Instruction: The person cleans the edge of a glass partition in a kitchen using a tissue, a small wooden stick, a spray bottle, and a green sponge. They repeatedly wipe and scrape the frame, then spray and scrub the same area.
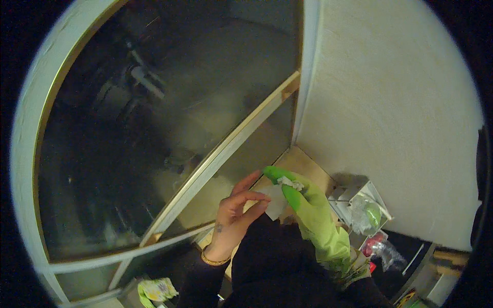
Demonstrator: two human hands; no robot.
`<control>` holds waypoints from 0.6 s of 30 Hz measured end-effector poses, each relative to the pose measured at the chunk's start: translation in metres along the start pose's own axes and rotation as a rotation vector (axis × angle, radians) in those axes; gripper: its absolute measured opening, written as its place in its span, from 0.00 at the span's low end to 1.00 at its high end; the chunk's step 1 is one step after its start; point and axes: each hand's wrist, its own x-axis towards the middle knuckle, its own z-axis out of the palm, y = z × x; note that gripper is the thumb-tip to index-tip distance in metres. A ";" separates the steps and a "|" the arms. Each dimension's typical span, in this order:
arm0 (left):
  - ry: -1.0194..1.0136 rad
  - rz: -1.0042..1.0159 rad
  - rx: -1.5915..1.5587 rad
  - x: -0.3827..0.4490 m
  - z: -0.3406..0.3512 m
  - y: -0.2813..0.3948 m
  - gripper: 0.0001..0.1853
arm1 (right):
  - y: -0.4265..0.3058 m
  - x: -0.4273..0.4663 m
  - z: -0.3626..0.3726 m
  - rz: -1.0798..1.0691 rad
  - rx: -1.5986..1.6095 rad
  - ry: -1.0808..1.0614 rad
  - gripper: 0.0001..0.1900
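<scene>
My left hand [233, 211] is bare, with a gold-coloured bracelet at the wrist. Its thumb and index finger pinch the edge of a thin white sheet [275, 202], which looks like tissue or paper. A light green rubber glove with darker green fingertips covers my right hand [312, 211]. Between its thumb and fingers is a crumpled white wad [290, 183], close against the sheet. Whether wad and sheet are one piece, I cannot tell. Both hands are in front of a large framed window [154, 115] with dark glass.
A wooden crossbar [227, 142] spans the window. Beside it rises a pale wall [385, 96], above a wooden ledge [302, 163]. At right, a white plastic basket [371, 192] holds something green and clear plastic. A floral green glove [158, 289] lies at lower left.
</scene>
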 end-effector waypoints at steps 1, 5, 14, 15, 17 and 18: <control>-0.069 0.021 -0.018 0.014 0.004 -0.005 0.09 | -0.003 0.004 -0.002 -0.056 0.012 0.046 0.19; 0.083 -0.126 -0.340 0.059 0.013 -0.014 0.08 | -0.018 0.020 -0.006 -0.113 0.134 0.223 0.19; -0.129 -0.227 -0.511 0.098 0.020 -0.029 0.07 | -0.007 0.046 -0.004 -0.240 0.281 0.432 0.16; -0.087 -0.242 -0.497 0.098 0.020 -0.032 0.07 | -0.004 0.047 -0.005 -0.222 0.268 0.478 0.16; -0.015 -0.271 -0.476 0.098 0.016 -0.036 0.07 | 0.001 0.052 -0.010 -0.196 0.264 0.490 0.16; 0.012 -0.278 -0.471 0.097 0.015 -0.036 0.07 | 0.003 0.054 -0.011 -0.222 0.264 0.459 0.16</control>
